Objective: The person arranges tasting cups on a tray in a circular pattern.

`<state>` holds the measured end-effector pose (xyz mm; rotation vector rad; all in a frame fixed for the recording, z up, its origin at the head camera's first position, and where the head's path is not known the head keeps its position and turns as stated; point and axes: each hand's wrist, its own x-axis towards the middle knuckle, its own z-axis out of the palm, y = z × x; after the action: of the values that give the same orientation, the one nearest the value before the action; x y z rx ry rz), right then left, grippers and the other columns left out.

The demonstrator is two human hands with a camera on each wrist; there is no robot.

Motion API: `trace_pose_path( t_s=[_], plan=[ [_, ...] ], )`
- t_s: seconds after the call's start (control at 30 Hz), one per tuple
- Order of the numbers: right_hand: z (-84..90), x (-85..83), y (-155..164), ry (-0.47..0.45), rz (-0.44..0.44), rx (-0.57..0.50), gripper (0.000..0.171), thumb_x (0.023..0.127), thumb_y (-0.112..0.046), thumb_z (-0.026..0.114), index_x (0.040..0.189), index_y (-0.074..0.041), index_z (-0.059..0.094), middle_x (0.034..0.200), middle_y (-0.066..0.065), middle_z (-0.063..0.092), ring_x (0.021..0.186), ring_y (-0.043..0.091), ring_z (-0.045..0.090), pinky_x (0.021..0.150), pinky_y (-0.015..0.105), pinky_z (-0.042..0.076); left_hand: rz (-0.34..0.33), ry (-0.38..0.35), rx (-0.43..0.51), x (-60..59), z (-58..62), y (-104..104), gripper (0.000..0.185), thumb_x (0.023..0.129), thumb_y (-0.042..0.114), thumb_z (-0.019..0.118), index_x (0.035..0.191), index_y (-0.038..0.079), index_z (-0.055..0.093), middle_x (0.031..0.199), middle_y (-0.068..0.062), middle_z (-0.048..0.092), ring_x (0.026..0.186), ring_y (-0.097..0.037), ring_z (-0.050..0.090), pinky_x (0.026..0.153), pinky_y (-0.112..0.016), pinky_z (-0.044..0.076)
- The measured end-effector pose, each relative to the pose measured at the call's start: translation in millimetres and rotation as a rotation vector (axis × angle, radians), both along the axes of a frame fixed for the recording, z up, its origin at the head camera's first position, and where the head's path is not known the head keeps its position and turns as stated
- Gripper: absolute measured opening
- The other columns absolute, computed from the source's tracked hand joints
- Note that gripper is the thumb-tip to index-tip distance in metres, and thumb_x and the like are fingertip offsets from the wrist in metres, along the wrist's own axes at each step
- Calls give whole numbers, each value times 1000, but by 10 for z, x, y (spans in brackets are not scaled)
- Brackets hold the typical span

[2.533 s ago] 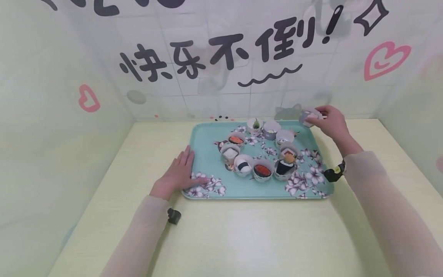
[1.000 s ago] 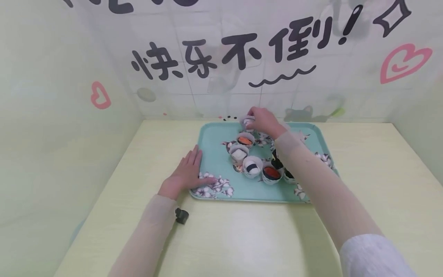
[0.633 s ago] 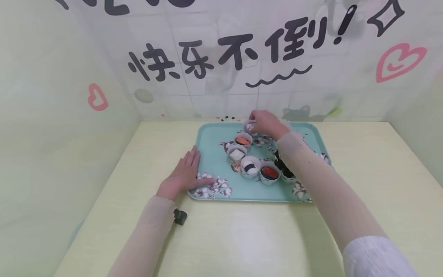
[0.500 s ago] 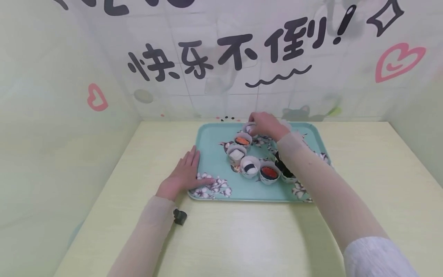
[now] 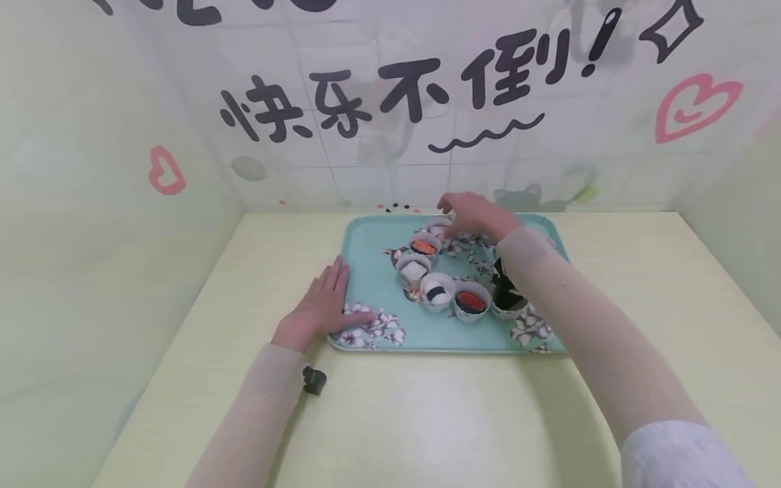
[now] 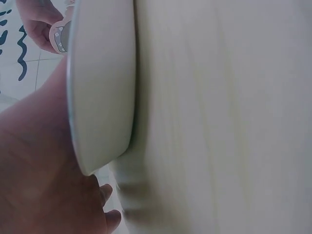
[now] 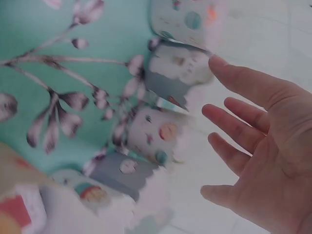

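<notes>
A turquoise floral tray (image 5: pixel 372 237) carries several paper cups set in a ring, with sushi-like pieces inside. My left hand (image 5: pixel 314 308) lies flat at the tray's left edge, its thumb over the flowered corner. At the back of the ring, my right hand (image 5: pixel 478 215) hovers with its fingers spread beside a grey paper cup (image 7: pixel 175 68). No cup is in its grasp. In front stand cups with an orange-topped piece (image 5: pixel 424 248), a white piece (image 5: pixel 413 270), a black-banded white piece (image 5: pixel 436 294) and a red-topped piece (image 5: pixel 470 301). My right forearm hides the ring's right side.
The tray sits on a pale wooden table (image 5: pixel 427 420), close to the back wall (image 5: pixel 293 183) with its printed black lettering. A light side wall (image 5: pixel 79 237) rises at the left. A small black device (image 5: pixel 314 381) is at my left wrist.
My right hand has carried a paper cup from the tray's back right corner leftward, lowered it into the ring's back and opened off it. The left hand has stayed on the tray.
</notes>
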<state>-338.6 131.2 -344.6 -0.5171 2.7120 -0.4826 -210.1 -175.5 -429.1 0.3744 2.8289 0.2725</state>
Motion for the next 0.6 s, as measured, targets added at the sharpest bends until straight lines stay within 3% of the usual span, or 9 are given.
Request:
trace_pose_path(
  t_s=[0.07, 0.27, 0.6],
  plan=[
    [71, 0, 67, 4, 8, -25, 64, 90, -20, 72, 145, -4, 44, 147, 17, 50, 136, 35, 46, 115, 51, 40, 1, -9, 2, -2, 4, 0, 123, 83, 74, 60, 159, 0, -2, 167, -20, -12, 155, -43, -1, 127, -56, 10],
    [265, 32, 288, 26, 5, -40, 63, 93, -23, 70, 146, -2, 42, 150, 20, 47, 141, 36, 41, 117, 51, 37, -12, -10, -4, -5, 38, -13, 120, 85, 72, 59, 158, -3, -1, 167, -22, -11, 154, -45, 1, 126, -57, 11],
    [492, 292, 791, 26, -56, -56, 65, 98, -29, 62, 150, 0, 36, 155, 24, 39, 144, 41, 34, 120, 57, 29, -28, -20, -10, 13, 161, 10, 119, 87, 71, 57, 158, -5, 1, 167, -24, -4, 154, -47, 2, 126, -59, 11]
  ],
)
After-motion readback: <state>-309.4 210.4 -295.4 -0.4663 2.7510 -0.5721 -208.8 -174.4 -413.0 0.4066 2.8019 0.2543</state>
